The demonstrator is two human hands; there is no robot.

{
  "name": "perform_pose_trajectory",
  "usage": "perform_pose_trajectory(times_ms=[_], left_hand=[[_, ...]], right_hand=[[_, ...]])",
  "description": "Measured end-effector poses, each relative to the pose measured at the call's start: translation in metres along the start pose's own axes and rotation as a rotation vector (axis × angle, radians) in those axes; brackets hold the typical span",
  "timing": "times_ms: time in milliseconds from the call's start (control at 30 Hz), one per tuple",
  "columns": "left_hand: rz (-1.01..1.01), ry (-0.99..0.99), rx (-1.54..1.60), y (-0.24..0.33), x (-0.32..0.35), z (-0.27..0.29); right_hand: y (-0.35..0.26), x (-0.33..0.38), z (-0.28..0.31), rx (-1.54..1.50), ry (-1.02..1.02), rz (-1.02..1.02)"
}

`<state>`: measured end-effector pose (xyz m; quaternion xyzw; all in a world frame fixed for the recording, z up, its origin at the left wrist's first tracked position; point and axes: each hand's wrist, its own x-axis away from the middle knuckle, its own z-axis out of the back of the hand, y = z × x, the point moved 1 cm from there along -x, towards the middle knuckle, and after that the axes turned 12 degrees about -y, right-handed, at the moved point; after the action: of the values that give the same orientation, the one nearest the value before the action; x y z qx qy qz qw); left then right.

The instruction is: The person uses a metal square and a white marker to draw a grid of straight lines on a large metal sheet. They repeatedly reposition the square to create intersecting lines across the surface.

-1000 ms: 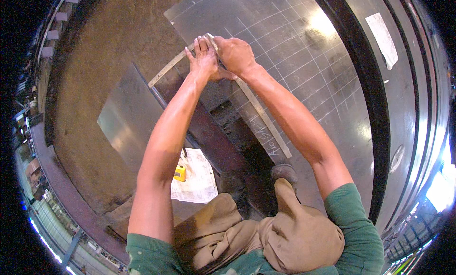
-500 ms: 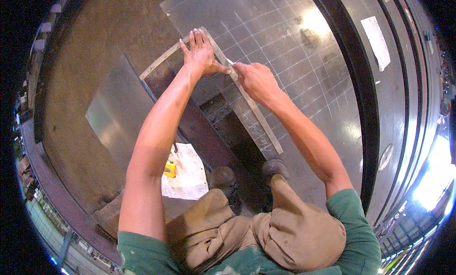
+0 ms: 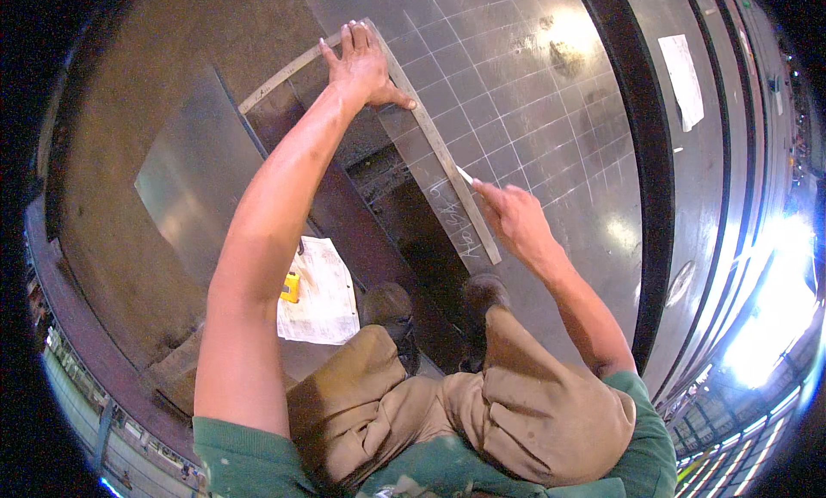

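My left hand (image 3: pixel 360 75) is spread over the corner of a flat metal L-shaped square (image 3: pixel 475 219), pressing it down with fingers apart and the thumb on the long arm. That long arm lies along a dark steel plate (image 3: pixel 551 167) marked with a grid of thin white lines. In my right hand (image 3: pixel 519 224) is a thin white chalk stick (image 3: pixel 465 175), pinched between fingers and thumb. Its tip meets the right edge of the long arm, roughly two thirds of the way towards me. Handwritten white marks show on the plate left of that arm.
Below the plate's left edge, a dark gap (image 3: pixel 413 214) runs towards my shoes. A yellow tape measure (image 3: pixel 290 286) rests on a stained paper sheet (image 3: pixel 323 313). Thick black steel edges (image 3: pixel 644 137) rise at right, with a white paper (image 3: pixel 682 81) beyond. Another sheet of metal (image 3: pixel 194 150) lies left.
My right hand has slid the chalk towards me along the long arm's edge, from near my left thumb to further down. My left hand stays on the square; the whole view has shifted slightly.
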<state>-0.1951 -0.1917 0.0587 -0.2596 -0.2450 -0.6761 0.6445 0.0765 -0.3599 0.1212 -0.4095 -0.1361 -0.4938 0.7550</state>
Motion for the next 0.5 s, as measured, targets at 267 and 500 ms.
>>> perform_pose_trajectory(times_ms=[267, 500], left_hand=[[-0.001, 0.053, 0.005, -0.002, -0.002, -0.006], [0.002, -0.004, -0.003, 0.003, 0.000, 0.002]], right_hand=[[0.015, 0.080, -0.030, 0.030, -0.158, -0.112], [0.034, 0.125, -0.056, 0.046, -0.188, -0.103]])
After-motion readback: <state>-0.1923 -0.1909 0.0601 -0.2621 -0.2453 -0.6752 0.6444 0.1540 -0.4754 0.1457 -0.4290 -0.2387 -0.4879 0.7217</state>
